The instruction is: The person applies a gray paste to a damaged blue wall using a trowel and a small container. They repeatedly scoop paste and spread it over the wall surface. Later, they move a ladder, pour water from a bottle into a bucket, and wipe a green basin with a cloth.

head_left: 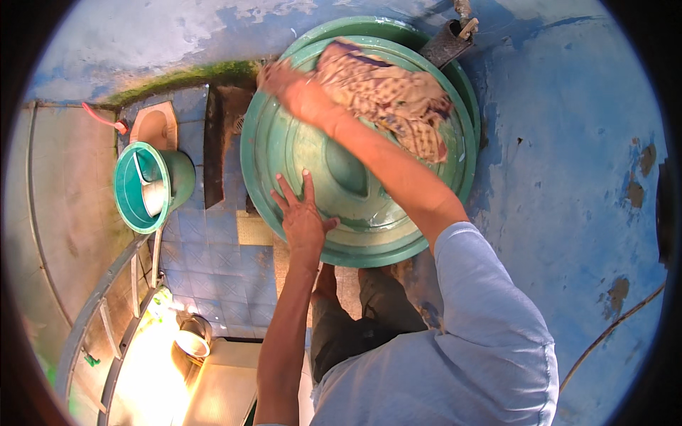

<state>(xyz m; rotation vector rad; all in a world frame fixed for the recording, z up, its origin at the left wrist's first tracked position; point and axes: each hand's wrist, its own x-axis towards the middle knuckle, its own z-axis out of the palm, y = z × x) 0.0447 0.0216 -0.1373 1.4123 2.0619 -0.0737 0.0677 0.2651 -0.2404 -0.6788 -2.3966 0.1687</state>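
A large round green lid lies in front of me, with a bunched, spotted peach-brown cloth on its far right part. My left hand rests on the near left of the lid, its fingers spread and nothing in them. Reaching across the lid, my right hand is at its far left edge, just left of the cloth. Motion smears its fingers, so whether they grip anything does not show.
Behind the lid shows the rim of another green tub, below a dark pipe. On the left stands a green bucket with a light dipper inside. A metal railing curves at lower left; a blue wall bounds the right.
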